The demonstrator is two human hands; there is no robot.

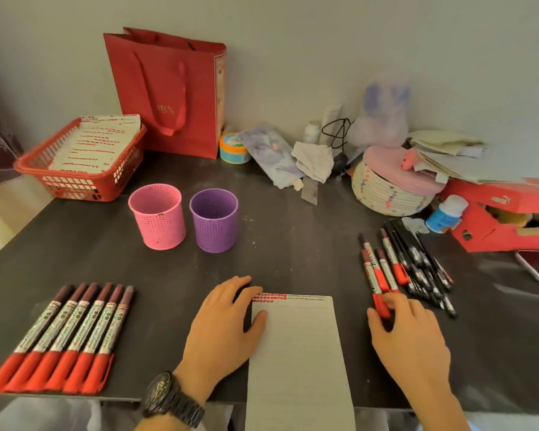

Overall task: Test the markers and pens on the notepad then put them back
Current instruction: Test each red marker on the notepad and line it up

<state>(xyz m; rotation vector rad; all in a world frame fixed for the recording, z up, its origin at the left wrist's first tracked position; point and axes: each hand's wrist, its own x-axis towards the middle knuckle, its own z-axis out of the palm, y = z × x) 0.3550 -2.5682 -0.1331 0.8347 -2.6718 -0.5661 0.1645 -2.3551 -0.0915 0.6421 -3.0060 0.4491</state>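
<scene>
Against a pale wall stands a dark desk (293,244) with many things along its far edge. At the middle of the near edge lies the notepad (296,353), with red and green test marks across its top line; its lower end hangs a little over the edge.

The left hand (221,331) lies flat with its fingers straight, half on the desk and half on the notepad's left edge, and the thumb rests on the paper. A dark watch (168,396) is on this wrist.

The right hand (411,340) is on the desk just right of the notepad. Its thumb and first fingers pinch the red cap of one marker (374,281), which lies flat on the desk and points toward the far edge. Beside it, toward the right edge, lies a loose pile of markers and pens (417,262).

Near the left near corner six markers (69,334) lie side by side in a row, red caps toward the near edge. A pink cup (157,216) and a purple cup (214,220) stand upright side by side in the desk's middle, well apart from both hands. A red basket (75,181) sits at the far left corner.
</scene>
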